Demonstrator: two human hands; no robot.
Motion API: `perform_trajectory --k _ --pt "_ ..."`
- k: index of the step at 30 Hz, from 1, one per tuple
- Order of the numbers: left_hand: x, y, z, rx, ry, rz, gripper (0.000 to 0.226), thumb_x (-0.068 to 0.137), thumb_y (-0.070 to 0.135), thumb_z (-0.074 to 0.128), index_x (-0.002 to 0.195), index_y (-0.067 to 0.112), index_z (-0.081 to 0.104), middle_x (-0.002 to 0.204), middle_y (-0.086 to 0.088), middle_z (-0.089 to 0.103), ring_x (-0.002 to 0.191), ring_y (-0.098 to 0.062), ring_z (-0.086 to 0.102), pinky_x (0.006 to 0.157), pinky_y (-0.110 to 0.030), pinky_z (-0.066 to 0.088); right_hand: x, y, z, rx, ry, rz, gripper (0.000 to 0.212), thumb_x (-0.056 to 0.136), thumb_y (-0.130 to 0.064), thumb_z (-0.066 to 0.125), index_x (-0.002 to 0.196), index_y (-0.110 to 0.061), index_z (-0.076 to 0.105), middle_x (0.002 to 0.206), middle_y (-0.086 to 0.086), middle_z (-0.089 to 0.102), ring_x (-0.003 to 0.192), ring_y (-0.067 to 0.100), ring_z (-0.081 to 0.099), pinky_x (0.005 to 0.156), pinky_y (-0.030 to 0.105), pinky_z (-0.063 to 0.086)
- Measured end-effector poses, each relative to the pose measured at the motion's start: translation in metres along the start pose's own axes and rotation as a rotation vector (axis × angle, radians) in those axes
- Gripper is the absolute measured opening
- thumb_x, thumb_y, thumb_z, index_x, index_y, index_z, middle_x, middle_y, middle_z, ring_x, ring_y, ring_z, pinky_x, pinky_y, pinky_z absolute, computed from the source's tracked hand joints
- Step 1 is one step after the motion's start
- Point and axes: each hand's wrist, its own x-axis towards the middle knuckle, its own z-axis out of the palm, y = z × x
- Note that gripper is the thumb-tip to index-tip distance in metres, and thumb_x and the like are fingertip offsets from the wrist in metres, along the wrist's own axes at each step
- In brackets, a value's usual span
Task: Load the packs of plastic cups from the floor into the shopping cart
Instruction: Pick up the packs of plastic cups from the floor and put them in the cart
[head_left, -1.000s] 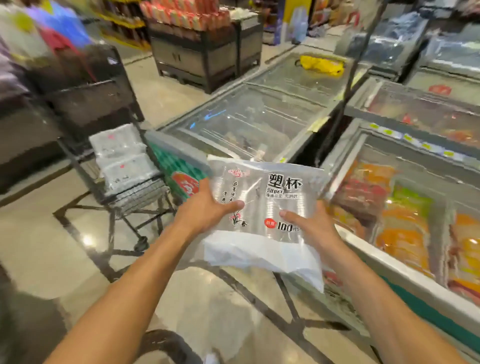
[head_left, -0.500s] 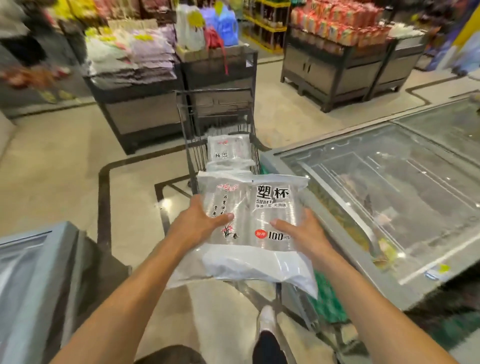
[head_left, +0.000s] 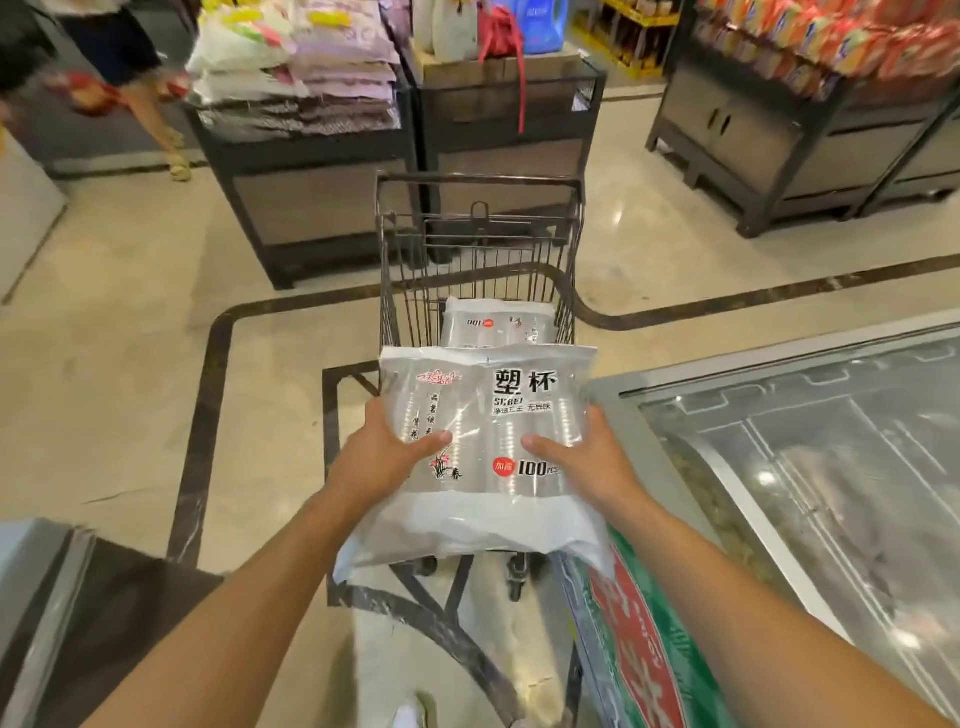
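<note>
I'm mid-carry: my left hand (head_left: 387, 457) and right hand (head_left: 587, 462) each grip a side of the pack of plastic cups (head_left: 488, 431), thumbs pressed on its top face and fingers tucked underneath out of sight, so it hangs between my hands at the near end of the shopping cart (head_left: 478, 244). Just beyond my hands another pack (head_left: 498, 322) already lies in the basket. Next, I judge, I must reach forward over the near rim, lower this pack onto or beside that one and loosen both grips, keeping my right hand off the chest freezer (head_left: 779, 467) beside it.
</note>
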Motion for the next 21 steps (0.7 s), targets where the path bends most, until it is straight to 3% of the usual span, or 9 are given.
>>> perform_trajectory --k 4,8,14,18,21 --pt "0.097 -0.037 0.045 0.022 -0.021 -0.016 0.109 0.080 0.071 0.083 0.164 0.029 0.027 0.157 -0.002 0.053 0.135 -0.032 0.060 0.104 -0.042 0.049 0.097 0.053 0.026 -0.068 0.044 0.070 0.090 0.077 -0.043 0.095 0.147 -0.021 0.044 0.130 -0.006 0.065 0.121 0.021 0.064 0.100 0.038 0.050" --pt "0.165 -0.081 0.093 0.054 -0.059 -0.043 0.107 0.079 0.075 0.080 0.160 0.030 0.027 0.156 -0.002 0.055 0.131 -0.033 0.063 0.106 -0.047 0.052 0.154 0.104 0.046 -0.142 0.069 0.142 0.096 0.083 -0.041 0.091 0.157 -0.019 0.034 0.152 0.002 0.053 0.138 0.027 0.053 0.114 0.040 0.043" --pt "0.199 -0.122 0.142 0.033 -0.103 -0.104 0.121 0.076 0.080 0.079 0.164 0.023 0.018 0.159 -0.007 0.055 0.133 -0.035 0.062 0.110 -0.050 0.051 0.182 0.153 0.059 -0.281 0.130 0.254 0.105 0.084 -0.053 0.086 0.160 -0.009 0.028 0.160 0.014 0.047 0.144 0.035 0.048 0.117 0.044 0.040" --pt "0.205 -0.124 0.143 0.082 -0.118 -0.132 0.129 0.067 0.094 0.072 0.162 0.023 0.022 0.153 -0.007 0.060 0.124 -0.035 0.067 0.106 -0.053 0.055 0.178 0.157 0.070 -0.499 0.238 0.124 0.105 0.088 -0.057 0.080 0.162 -0.010 0.022 0.161 0.017 0.043 0.145 0.037 0.045 0.120 0.049 0.040" --pt "0.208 -0.125 0.144 0.186 -0.120 -0.171 0.148 0.047 0.113 0.055 0.163 0.026 0.025 0.156 -0.012 0.053 0.135 -0.037 0.059 0.109 -0.058 0.053 0.168 0.153 0.073 -0.812 0.301 -0.048 0.093 0.100 -0.052 0.065 0.165 -0.003 0.022 0.158 0.020 0.039 0.142 0.036 0.041 0.118 0.045 0.039"
